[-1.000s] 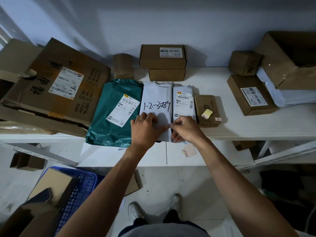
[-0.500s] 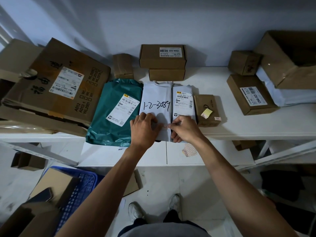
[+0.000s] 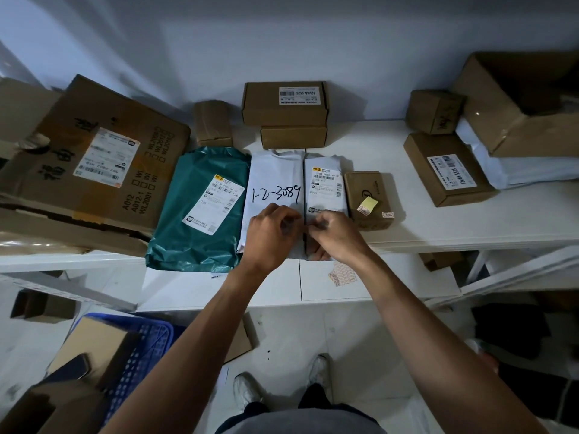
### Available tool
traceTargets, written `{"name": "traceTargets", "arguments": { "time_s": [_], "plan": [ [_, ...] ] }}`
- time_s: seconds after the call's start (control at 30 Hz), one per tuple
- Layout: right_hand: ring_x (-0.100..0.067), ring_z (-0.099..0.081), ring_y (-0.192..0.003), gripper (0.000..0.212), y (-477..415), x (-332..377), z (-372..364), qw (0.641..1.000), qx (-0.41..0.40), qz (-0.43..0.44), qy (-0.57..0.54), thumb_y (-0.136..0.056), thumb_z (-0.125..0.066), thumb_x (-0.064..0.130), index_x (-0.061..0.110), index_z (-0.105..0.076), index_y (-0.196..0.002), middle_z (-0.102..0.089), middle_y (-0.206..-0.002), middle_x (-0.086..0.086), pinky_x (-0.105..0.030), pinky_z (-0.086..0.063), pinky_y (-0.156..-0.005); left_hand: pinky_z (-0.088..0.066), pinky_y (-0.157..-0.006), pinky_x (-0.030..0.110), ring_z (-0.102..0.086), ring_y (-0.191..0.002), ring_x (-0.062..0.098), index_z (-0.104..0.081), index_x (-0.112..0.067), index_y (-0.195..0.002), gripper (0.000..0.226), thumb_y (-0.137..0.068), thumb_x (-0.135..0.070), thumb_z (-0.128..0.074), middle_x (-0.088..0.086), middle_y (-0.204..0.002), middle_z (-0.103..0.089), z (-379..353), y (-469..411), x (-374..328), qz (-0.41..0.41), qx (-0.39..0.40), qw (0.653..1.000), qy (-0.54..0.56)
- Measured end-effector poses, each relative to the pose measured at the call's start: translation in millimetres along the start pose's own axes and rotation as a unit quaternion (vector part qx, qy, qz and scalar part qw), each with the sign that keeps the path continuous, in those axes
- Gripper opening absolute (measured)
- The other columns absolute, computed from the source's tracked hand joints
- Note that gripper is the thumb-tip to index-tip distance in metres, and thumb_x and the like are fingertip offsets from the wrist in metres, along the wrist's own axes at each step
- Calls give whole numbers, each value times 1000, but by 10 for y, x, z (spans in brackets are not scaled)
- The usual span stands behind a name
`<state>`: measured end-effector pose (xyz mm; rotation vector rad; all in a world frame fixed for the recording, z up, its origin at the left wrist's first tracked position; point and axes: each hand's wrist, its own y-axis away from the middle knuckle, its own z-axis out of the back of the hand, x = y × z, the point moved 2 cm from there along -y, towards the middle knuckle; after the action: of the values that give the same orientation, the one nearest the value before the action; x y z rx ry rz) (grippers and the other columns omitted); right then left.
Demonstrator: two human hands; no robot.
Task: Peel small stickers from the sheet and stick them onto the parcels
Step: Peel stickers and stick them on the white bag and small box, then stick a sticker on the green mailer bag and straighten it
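Head view: your left hand and right hand meet with fingers curled over the gap between the handwritten parcel and the labelled parcel. Press the sticker down flat from one edge. Fingertips hide it, so I cannot tell whether either hand holds one. The sheet lies on the lower shelf

I see the sticker sheet lying flat on the lower shelf, pale with rows of small reddish stickers. On the shelf above, four parcels lie side by side: a teal bag, a white bag handwritten 1-2-3089, a narrow labelled white bag, and a small brown box bearing one small sticker.
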<state>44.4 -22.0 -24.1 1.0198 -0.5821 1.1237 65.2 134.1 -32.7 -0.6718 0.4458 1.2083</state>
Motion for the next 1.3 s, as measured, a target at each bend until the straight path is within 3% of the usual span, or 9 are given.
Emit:
{"name": "traceTargets", "arguments": {
  "time_s": [0.17, 0.33, 0.47, 0.7, 0.97, 1.17, 1.3],
  "plan": [
    [-19, -65, -44, 3, -15, -81, 157, 999, -32, 20, -6, -96, -61, 16, 16, -63, -98, -71, -84, -4, -25, -46, -41, -57, -73, 40, -70, -81, 27, -73, -14, -97, 23, -89, -32, -60, 5, -97, -73, -96, -49, -149, 0, 7, 1000, 26],
    [-8, -60, -42, 6, 37, -190, 390, 997, -62, 22, -29, -96, -63, 17, 15, -65, -101, -69, -67, -2, -22, -44, -41, -57, -78, 40, -72, -86, 24, -72, -16, -99, 19, -90, -28, -59, 1, -95, -77, -205, -140, -314, 5, 48, 997, 58],
    [-11, -64, -46, 4, 80, -335, 635, 996, -88, 12, -34, -95, -64, 19, 17, -66, -97, -72, -65, -5, -21, -46, -43, -56, -82, 37, -71, -89, 19, -73, -18, -97, 14, -93, -25, -62, 0, -93, -77, -345, -265, -479, 54, 95, 988, 108],
    [-12, -63, -44, 1, 75, -579, 923, 993, -111, 6, -32, -93, -67, 21, 20, -67, -93, -72, -61, 0, -20, -43, -44, -56, -87, 36, -72, -94, 20, -75, -18, -99, 13, -91, -23, -67, 1, -99, -78, -648, -493, -675, 54, 109, 991, 63],
    [-15, -62, -47, 6, 44, -732, 1096, 993, -115, 8, -34, -94, -62, 19, 18, -67, -98, -74, -66, -5, -22, -44, -48, -56, -77, 36, -68, -85, 23, -75, -26, -93, 33, -73, -52, -80, 3, -95, -71, -938, -673, -816, 36, 113, 993, -1],
    [-13, -60, -44, 17, -18, -733, 1122, 993, -106, 5, -59, -96, -61, 17, 19, -65, -113, -73, -66, -6, -20, -43, -45, -46, -73, 30, -61, -81, 23, -70, -18, -91, 29, -76, -40, -81, 3, -89, -61, -1027, -698, -848, 24, 128, 991, -26],
    [-16, -59, -44, 19, -39, -691, 1105, 991, -105, 9, -83, -97, -62, 16, 16, -66, -115, -72, -64, -7, -23, -42, -44, -49, -74, 28, -63, -80, 15, -75, -20, -84, 17, -79, -35, -81, -5, -81, -65, -982, -706, -798, 65, 146, 985, 65]
  ]
}}
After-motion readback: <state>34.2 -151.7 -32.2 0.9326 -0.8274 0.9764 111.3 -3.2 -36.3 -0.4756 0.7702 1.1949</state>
